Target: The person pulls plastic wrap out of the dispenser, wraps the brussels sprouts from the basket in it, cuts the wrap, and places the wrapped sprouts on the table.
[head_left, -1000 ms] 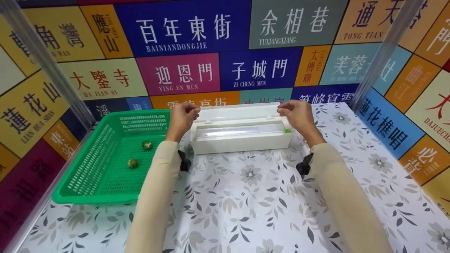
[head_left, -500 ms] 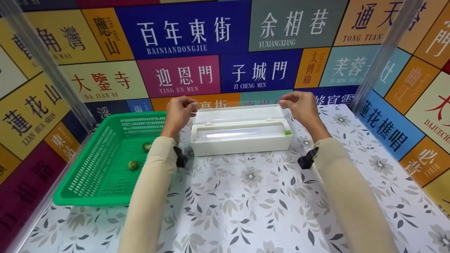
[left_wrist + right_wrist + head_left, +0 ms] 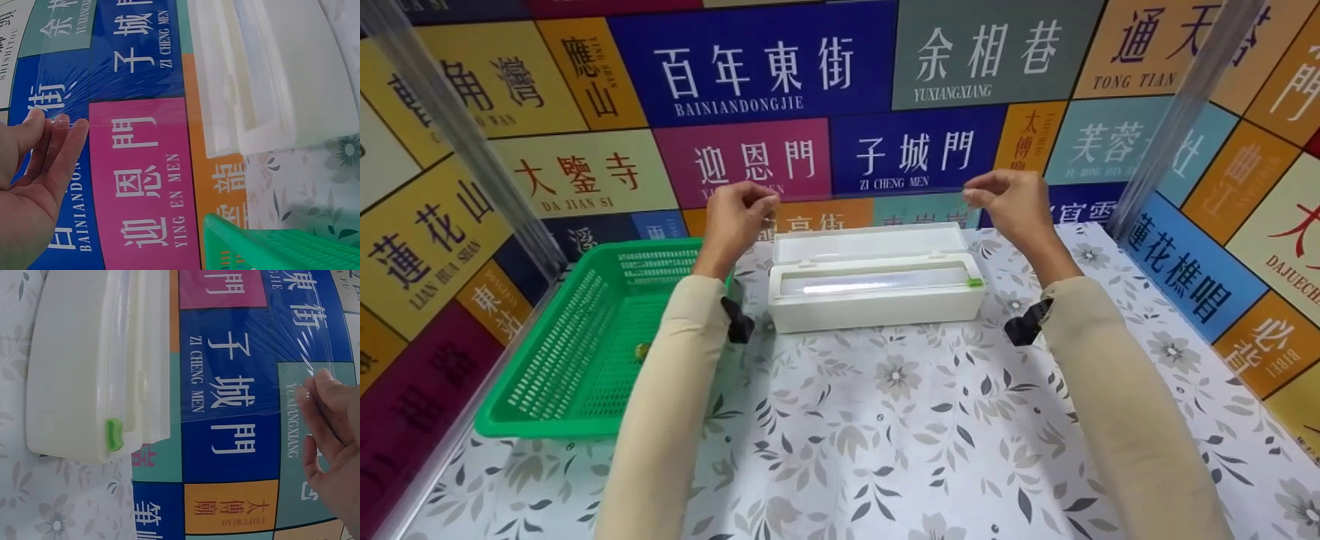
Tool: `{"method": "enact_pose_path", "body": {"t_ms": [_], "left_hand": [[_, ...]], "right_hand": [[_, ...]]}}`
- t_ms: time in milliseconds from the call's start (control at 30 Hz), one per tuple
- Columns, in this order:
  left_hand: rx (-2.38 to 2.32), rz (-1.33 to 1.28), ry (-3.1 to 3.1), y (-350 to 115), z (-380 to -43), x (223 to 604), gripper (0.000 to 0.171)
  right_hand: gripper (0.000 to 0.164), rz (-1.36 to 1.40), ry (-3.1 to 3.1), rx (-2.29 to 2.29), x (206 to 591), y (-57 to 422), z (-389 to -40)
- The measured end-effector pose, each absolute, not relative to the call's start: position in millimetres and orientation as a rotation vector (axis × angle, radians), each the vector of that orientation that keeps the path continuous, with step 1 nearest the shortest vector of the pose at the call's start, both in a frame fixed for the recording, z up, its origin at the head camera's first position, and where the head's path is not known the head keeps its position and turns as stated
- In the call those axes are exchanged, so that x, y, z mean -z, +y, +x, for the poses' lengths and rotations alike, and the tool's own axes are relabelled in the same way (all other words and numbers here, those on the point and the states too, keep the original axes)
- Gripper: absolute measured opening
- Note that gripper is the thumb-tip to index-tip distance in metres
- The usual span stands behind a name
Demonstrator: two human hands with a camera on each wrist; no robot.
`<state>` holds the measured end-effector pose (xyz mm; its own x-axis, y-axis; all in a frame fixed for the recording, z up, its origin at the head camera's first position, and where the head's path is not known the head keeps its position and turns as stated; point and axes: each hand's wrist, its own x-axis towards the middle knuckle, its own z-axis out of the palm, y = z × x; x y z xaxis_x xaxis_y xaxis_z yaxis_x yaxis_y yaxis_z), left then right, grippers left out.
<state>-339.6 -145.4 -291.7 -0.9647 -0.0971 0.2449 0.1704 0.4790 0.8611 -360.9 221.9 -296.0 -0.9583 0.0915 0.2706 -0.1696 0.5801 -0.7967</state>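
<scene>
A clear sheet of cling film [image 3: 70, 84] stretches between my two raised hands, creased where the fingers gather it. My left hand [image 3: 731, 223] pinches one corner between thumb and fingers. At the other corner, my right hand [image 3: 1016, 211] pinches the film [image 3: 306, 337] the same way. Below and between them sits a white cling film dispenser [image 3: 877, 309], its lid [image 3: 870, 244] tipped back. A roll of film [image 3: 877, 281] shows in its opening, and a green slide cutter [image 3: 975, 283] is at its right end. Both hands are above the dispenser and apart from it.
A green plastic basket [image 3: 540, 429] stands at the left, partly behind the left sleeve. Inside it lies a small round greenish-brown item [image 3: 642, 351]. A floral cloth [image 3: 885, 435] covers the table, and a wall of coloured signs [image 3: 750, 161] rises behind.
Both hands have risen from the lid's level and moved slightly apart, drawing the film up from the dispenser. The left sleeve now hides one of the two round items in the basket.
</scene>
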Motion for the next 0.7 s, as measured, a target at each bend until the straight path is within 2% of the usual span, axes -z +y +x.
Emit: {"method": "enact_pose_path", "body": {"t_ms": [333,700], "left_hand": [[1.475,-0.111,-2.398,-144.8,-338.1,272.8,0.02],[1.383,-0.061,-2.379,-147.1,-335.0,250.4,0.023]], "right_hand": [[0.028,0.066,-2.422,-1.384,279.4,221.4,-357.1],[0.024,0.082,-2.272,-1.429,258.9,213.7,-355.3]]}}
